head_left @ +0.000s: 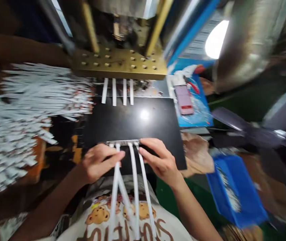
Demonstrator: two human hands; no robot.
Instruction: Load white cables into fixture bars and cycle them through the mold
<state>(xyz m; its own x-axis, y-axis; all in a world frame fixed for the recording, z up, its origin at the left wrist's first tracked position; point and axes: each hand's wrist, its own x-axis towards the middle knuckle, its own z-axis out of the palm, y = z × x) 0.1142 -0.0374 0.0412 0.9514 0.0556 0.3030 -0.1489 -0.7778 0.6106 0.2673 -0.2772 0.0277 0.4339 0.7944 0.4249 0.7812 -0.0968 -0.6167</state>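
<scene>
Cluttered and dim, the workshop crowds around a press whose brass plate (119, 63) hangs over the far edge of the desk. At the left edge lies a big heap of white strips (19, 110), blurred in this view. Toward the middle, a glossy black plate (132, 124) carries the work: four short strip ends (117, 91) poke out from under the press at its far edge, and a small metal clip (122, 143) sits at its near edge.

Four long white strips (132, 187) run from that clip back over the person's shirt. The left hand (100, 164) comes in palm down, wrist low, its grip pinching the leftmost strips just behind the clip. The right hand (158, 159) mirrors it, fingers curled and pressed down on the rightmost strip beside the clip.

Two strips cross below the left hand; to my eye they could tangle or seat crooked in the clip, and a loose pinch might let one slide out.

Right of the plate lie a blue mat (195, 107), a fan (258, 134) and a blue bin (235, 194).
</scene>
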